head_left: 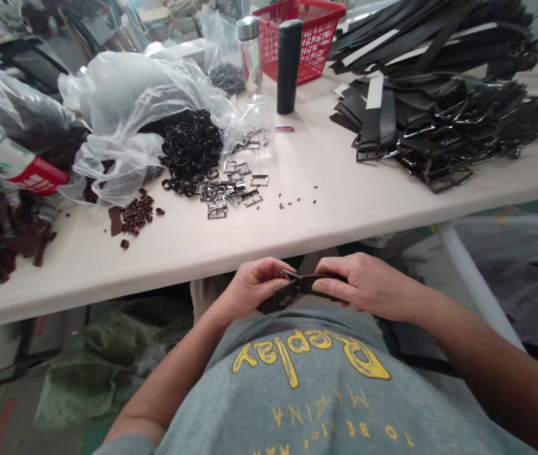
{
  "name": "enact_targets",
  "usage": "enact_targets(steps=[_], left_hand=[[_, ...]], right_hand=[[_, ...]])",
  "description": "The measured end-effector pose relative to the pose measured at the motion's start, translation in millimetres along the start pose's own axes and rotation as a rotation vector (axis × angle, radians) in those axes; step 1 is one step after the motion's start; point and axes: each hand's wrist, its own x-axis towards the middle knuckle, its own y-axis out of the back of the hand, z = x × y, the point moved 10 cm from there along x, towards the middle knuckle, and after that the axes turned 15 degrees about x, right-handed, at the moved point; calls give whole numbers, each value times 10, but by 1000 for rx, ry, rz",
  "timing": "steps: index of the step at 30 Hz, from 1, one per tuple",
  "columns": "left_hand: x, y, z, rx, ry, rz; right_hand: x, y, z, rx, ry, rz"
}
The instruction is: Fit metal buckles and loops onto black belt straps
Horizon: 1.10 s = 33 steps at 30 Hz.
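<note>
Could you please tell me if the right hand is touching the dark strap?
Touching. The head view shows the right hand holding the dark strap, which passes between its thumb and fingers.

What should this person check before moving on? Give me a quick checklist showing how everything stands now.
1. Left hand gripping at the metal buckle: ok.
2. Right hand gripping the dark belt strap: ok.
3. Buckle fully secured to the strap: cannot tell; partly hidden.
4. Loose metal buckles on the tabletop: ok.
5. Tabletop free of stray bits: not ok; small dark pieces lie scattered.
6. Black bottle upright: ok.
</note>
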Motion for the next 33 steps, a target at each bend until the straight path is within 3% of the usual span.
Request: enact_targets(steps=[3, 7, 9, 12, 14, 16, 18, 21, 23, 25, 33], left_hand=[[-39, -134, 54, 85, -37, -80], [-53, -282, 248, 321, -190, -98], [-14, -306, 272, 278, -193, -86], [98, -208, 169, 52, -101, 20], [168, -114, 68, -77, -48, 115], [222, -39, -12, -142, -23, 193], [262, -8, -50, -171, -23, 237], [307, -63, -39, -190, -47, 236], [328, -142, -14, -191, -67, 213], [336, -202, 2, -178, -86, 210], [333, -269, -79, -166, -48, 267]], right_hand=[[-22, 188, -259, -274, 110, 71], [-35, 281, -797, -590, 299, 110], [-25, 341, -1056, -650, 401, 174], [-60, 567, -1233, -591, 512, 405], [-129, 744, -1098, -461, 510, 581], [-164, 817, -766, -292, 426, 667], [-93, 675, -350, -103, 294, 576], [75, 163, 86, 180, 169, 284], [148, -62, 210, 379, 160, 223], [200, -135, 283, 566, 176, 265], [215, -137, 381, 975, 192, 432]])
